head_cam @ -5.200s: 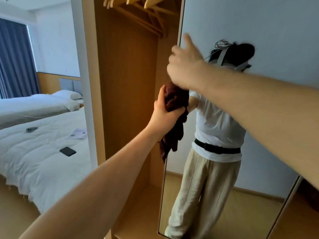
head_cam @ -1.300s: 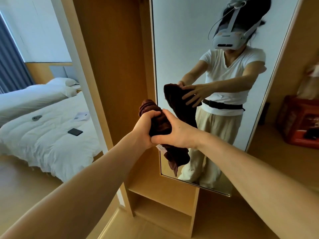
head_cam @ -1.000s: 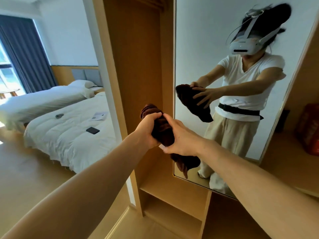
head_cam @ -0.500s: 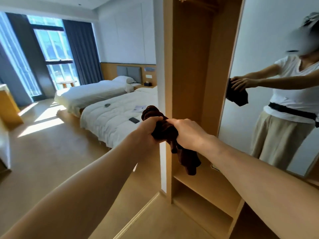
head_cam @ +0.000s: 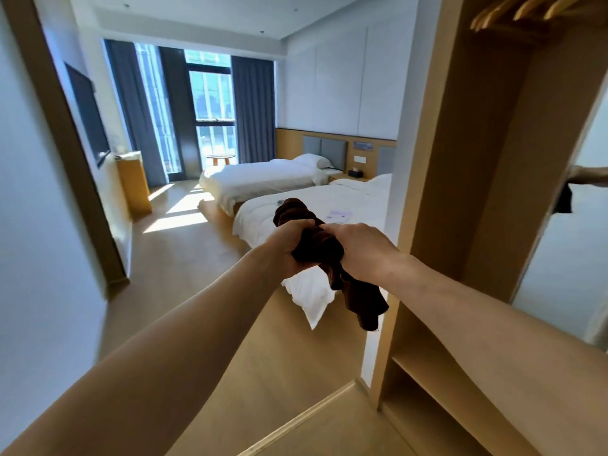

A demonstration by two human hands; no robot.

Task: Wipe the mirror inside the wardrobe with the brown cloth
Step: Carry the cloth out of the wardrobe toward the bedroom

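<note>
Our left hand and right hand both clench the bunched brown cloth at centre; our gaze has swung off the wardrobe mirror, now at three o'clock, toward the near bed at twelve; wiping looks finished or paused.

The wardrobe's tall light-wood side panel is standing just right of my right hand, between it and the tall mirror. Leftward, open air is stretching over the pale wooden floor; the white-quilted bed is lying beyond.
</note>
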